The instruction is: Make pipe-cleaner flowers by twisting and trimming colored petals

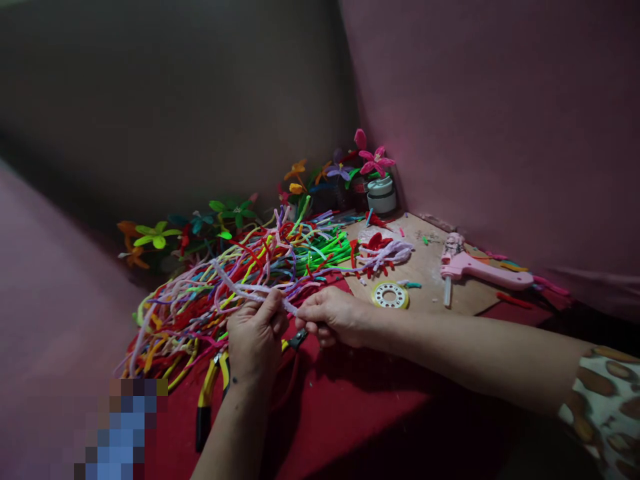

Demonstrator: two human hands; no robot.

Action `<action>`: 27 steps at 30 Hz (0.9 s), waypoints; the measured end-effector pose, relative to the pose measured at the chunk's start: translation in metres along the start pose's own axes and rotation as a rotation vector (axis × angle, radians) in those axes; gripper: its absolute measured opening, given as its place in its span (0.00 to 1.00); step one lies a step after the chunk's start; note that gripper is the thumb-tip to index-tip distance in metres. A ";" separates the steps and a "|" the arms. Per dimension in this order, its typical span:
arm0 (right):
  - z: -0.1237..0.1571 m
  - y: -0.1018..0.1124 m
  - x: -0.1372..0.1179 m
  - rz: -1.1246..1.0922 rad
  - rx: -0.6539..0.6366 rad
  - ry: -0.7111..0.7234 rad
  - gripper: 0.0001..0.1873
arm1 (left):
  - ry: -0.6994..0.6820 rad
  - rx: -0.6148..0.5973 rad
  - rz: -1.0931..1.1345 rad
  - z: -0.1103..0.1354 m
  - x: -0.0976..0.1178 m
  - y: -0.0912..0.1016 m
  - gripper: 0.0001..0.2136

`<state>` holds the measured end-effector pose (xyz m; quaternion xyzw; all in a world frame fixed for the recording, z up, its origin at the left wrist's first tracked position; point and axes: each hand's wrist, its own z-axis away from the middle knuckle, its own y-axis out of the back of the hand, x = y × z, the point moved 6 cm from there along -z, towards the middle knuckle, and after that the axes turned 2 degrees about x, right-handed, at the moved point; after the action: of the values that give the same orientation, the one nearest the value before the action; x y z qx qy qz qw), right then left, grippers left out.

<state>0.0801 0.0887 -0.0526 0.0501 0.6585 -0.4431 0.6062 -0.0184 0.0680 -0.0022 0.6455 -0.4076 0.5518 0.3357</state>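
Note:
Between my two hands runs a pale lilac pipe cleaner (290,307), its strands lying close together. My left hand (257,327) pinches it between thumb and fingers, and the loose ends stick out to the upper left. Just to the right, my right hand (333,315) grips the other end with closed fingers. Behind both hands spreads a big heap of coloured pipe cleaners (250,260). Pliers with yellow and black handles (204,400) lie on the red surface beside my left wrist, partly hidden by it.
A pink glue gun (493,272) rests on a brown board (425,230) at right, near a tape roll (391,296) and a lilac pipe-cleaner bundle (395,252). Pipe-cleaner flowers (377,161) and a grey-lidded jar (381,195) stand against the walls. Red cloth (320,413) covers the front.

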 end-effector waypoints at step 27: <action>0.007 0.013 -0.022 0.485 0.255 0.237 0.10 | 0.171 -0.275 -0.038 -0.001 -0.026 -0.011 0.10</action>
<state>0.0994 0.1026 -0.0402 0.3331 0.6324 -0.3559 0.6021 -0.0099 0.0776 -0.0271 0.5518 -0.4370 0.5372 0.4647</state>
